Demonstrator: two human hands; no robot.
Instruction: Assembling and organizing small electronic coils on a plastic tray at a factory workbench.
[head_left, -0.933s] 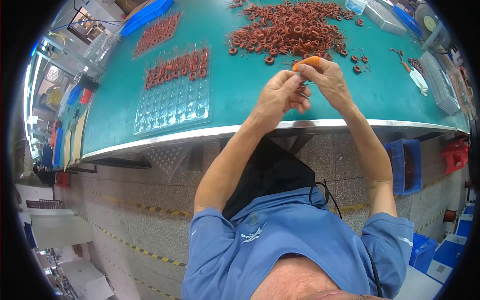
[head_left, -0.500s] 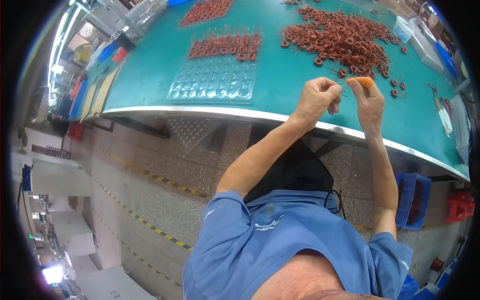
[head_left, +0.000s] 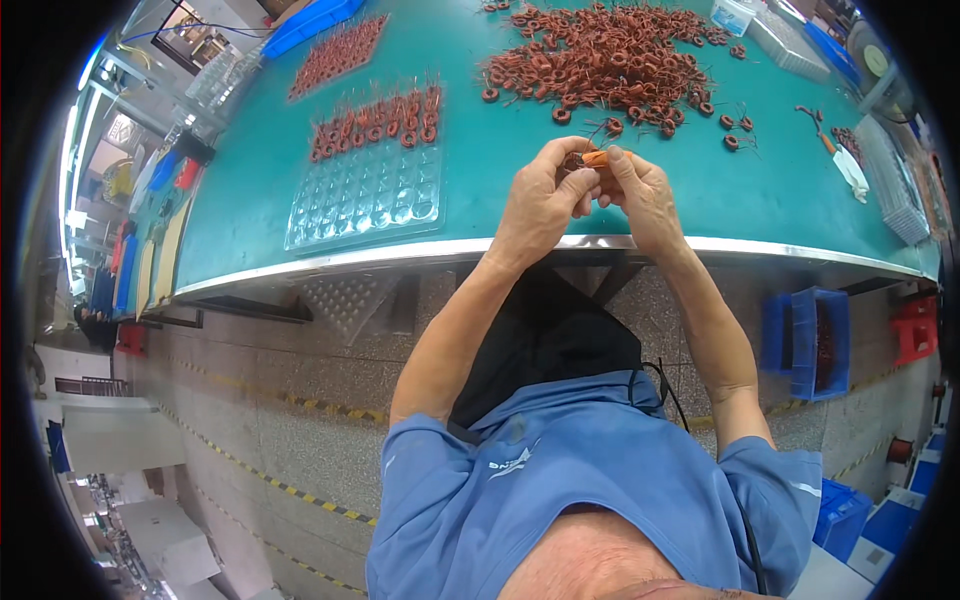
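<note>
Just over the near edge of the green table, my left hand (head_left: 538,205) pinches a small reddish-brown ring coil (head_left: 573,161) between thumb and fingers. Against it, my right hand (head_left: 648,198) is closed with thumb and forefinger together at the coil's thin wire leads. An orange finger cover (head_left: 596,158) sits on a right fingertip. Fingers hide most of the coil. Right beyond the hands lies a large heap of similar wire coils (head_left: 610,60), with a few loose coils (head_left: 732,142) to its right.
A clear plastic tray (head_left: 365,205) at left has coils standing in its far rows. Behind it stands another filled tray (head_left: 340,55) near a blue bin (head_left: 310,25). At right lie an orange-handled tool (head_left: 826,142) and stacked clear trays (head_left: 890,185). Blue crates (head_left: 820,345) stand below.
My hands have come closer together, and the coil now shows between them. The whole view has shifted, so table and trays appear lower and further left.
</note>
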